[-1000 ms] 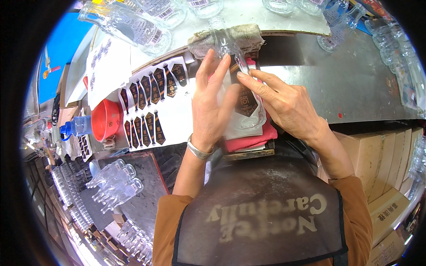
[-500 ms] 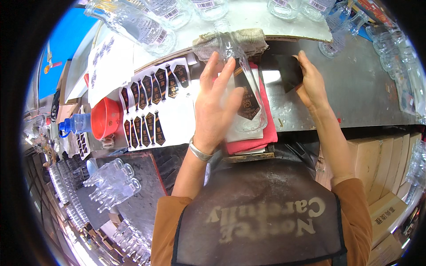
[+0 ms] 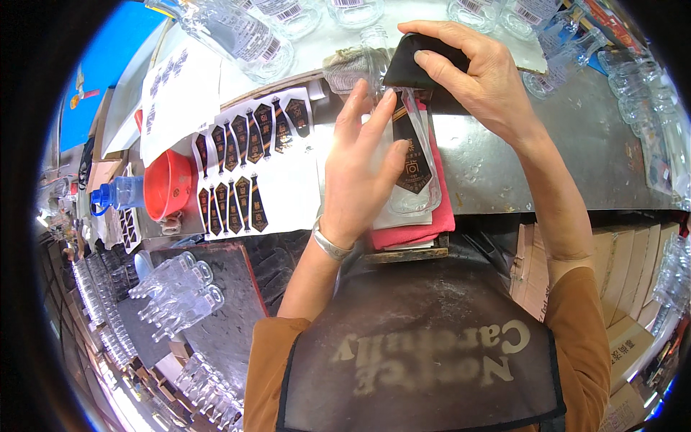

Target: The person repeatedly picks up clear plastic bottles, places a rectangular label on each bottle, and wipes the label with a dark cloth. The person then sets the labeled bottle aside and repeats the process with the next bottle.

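A clear glass bottle [image 3: 416, 205] lies on its back in front of me, neck pointing away. Down its face runs a black tie-shaped label [image 3: 412, 164] with gold print. My left hand [image 3: 360, 165] is at the bottle's left side, fingers spread and stretched toward its shoulder; whether they press on the glass is unclear. Between the thumb and fingers of my right hand [image 3: 482, 75] is a flat black scraper [image 3: 417, 63], held over the bottle's neck end. Under the bottle are a white pad and a pink-red cloth [image 3: 444, 209]; a rolled grey cloth [image 3: 344, 68] lies by the neck.
A sheet of black tie-shaped labels [image 3: 288, 201] lies to the left, beside a red bowl [image 3: 169, 186] and a blue-capped plastic bottle [image 3: 122, 194]. Several labelled glass bottles [image 3: 263, 47] stand along the far shelf. Cardboard boxes [image 3: 622, 266] are at the lower right.
My right hand has swung left and away from me, bringing the black scraper from the metal tabletop to above the bottle's neck. The left hand stays beside the bottle.
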A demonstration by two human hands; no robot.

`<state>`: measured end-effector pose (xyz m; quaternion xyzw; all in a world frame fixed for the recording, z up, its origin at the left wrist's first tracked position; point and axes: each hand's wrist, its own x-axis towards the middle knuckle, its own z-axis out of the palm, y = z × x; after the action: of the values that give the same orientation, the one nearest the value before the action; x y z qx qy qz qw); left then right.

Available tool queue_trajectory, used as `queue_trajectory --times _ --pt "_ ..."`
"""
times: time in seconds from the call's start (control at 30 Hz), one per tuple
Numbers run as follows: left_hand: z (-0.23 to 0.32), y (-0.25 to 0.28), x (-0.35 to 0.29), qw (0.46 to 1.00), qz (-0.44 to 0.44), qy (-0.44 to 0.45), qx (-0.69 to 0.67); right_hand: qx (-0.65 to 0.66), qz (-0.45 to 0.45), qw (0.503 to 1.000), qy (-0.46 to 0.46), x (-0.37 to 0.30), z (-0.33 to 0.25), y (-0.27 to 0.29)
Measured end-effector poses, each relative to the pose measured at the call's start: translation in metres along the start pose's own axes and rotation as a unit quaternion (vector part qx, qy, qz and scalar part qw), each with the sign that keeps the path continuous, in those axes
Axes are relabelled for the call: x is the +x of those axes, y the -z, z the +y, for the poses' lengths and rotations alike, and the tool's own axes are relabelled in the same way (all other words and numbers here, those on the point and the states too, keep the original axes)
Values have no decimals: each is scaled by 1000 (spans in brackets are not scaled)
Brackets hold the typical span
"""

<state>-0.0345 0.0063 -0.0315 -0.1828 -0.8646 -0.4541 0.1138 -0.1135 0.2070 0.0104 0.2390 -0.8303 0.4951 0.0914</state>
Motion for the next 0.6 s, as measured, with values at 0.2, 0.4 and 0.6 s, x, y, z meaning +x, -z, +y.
queue_trajectory --times 0.2,0.4,0.6 --pt "-1 0 0 1000 2 -12 10 10 8 998 57 8 1 -2" --pt "-5 -1 1 998 5 -42 35 -58 0 996 62 17 -2 -2" --pt "-4 -1 1 998 5 -42 37 -46 51 997 48 8 3 -11"
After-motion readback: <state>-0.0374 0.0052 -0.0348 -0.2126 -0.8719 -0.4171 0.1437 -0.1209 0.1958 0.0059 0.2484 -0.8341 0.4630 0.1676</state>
